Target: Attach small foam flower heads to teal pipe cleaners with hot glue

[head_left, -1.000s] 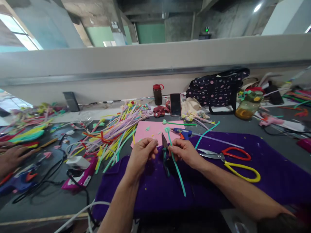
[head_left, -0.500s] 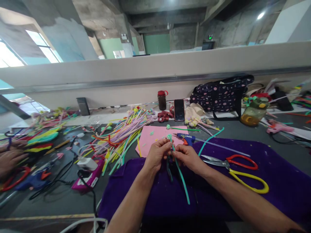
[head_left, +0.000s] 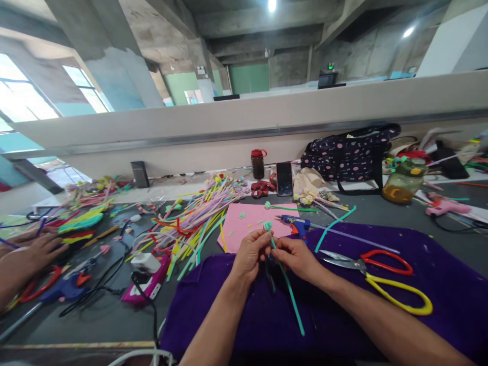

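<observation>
My left hand (head_left: 248, 258) is closed, its fingertips pinching a mint-green pipe cleaner (head_left: 293, 297) just under the small curled bud (head_left: 267, 225) at its top. Close beside it, my right hand (head_left: 299, 260) grips the same stem slightly lower, and the free end slants down over the purple cloth (head_left: 343, 315). A dark, narrow tool (head_left: 270, 279) shows beneath my fingers; its upper part is hidden, so how it is held I cannot tell. Behind my hands lies a pink foam sheet (head_left: 240, 218) with a second green-stemmed bud (head_left: 268, 205) and small scraps.
Scissors (head_left: 360, 264) and a blue glue gun (head_left: 301, 225) lie to the right. Bundled pipe cleaners (head_left: 206, 213), a magenta power strip (head_left: 147, 284) and cords lie left. A co-worker's hand (head_left: 34, 254) is at far left. Bottles, a phone (head_left: 284, 179) and a bag (head_left: 343, 157) line the back.
The whole view has shifted a little, with things now lower and farther right. My hands keep the same pinch on the pipe cleaner. The co-worker's hand at far left has changed position.
</observation>
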Action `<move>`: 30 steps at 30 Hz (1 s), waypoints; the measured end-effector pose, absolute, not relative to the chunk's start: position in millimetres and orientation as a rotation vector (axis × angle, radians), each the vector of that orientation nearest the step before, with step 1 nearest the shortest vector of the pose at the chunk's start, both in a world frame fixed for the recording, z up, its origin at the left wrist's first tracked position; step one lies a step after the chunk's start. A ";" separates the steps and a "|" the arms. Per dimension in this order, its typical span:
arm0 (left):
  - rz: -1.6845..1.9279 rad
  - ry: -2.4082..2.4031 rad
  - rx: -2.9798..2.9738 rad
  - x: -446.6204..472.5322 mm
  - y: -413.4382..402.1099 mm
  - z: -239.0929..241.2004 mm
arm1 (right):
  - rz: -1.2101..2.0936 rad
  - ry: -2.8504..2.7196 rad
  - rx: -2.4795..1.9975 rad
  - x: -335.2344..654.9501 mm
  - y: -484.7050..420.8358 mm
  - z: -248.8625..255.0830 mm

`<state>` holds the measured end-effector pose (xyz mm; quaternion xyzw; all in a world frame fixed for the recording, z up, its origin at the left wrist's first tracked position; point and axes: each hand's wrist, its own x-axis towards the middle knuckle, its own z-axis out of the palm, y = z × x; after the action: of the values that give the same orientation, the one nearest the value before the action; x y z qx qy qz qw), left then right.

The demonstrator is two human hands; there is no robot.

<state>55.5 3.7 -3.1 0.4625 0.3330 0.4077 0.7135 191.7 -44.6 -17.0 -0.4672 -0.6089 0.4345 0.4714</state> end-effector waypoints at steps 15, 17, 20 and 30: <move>1.018 0.681 0.700 40.3 17.1 3.3 | 1.585 -1.381 -1.116 180.2 -60.8 -2.7; 0.976 0.670 0.738 38.1 15.4 4.4 | 1.551 -1.444 -1.117 179.8 -61.2 -4.0; 0.903 0.626 0.789 37.0 11.6 7.0 | 1.395 -1.515 -1.143 183.7 -58.5 -3.7; 0.663 0.533 0.843 41.2 5.5 3.9 | 1.275 -1.213 -1.085 198.9 -45.9 0.8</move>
<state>41.2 5.5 3.9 0.3966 0.2507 0.3119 0.8262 198.9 -45.9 0.8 -0.4508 -0.5042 0.5299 0.5115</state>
